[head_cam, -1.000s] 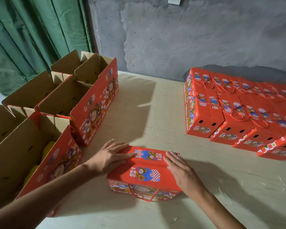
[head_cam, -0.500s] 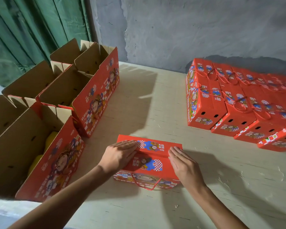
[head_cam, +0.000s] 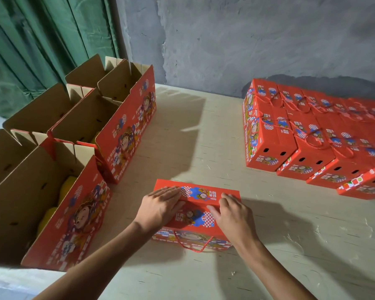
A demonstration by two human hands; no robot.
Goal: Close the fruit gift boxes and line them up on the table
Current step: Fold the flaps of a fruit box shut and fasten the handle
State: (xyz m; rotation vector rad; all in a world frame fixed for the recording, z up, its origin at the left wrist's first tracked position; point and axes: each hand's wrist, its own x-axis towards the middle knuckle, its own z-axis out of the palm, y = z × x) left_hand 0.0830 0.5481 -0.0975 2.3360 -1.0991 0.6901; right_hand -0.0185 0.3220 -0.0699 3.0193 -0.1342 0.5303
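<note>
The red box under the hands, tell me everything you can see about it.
The red box looks like printed cardboard: red, with blue and checkered cartoon panels on its top flaps and a cartoon face on the near side. A red cord handle hangs there. It lies flat on the table, flaps folded down. The left hand and right hand press on its top, fingers straight.

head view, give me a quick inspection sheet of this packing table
surface: pale table, scuffed, bits of straw-like fibre scattered
job's things: red gift box under both hands, flaps down; closed boxes in rows at right; open boxes at left, yellow fruit inside nearest
clutter: nothing seen beyond fibres
grippers: left hand and right hand press flat on box top, fingers straight
cables: nothing seen; red rope handle hangs on box front
surroundings: grey wall, green curtain
</note>
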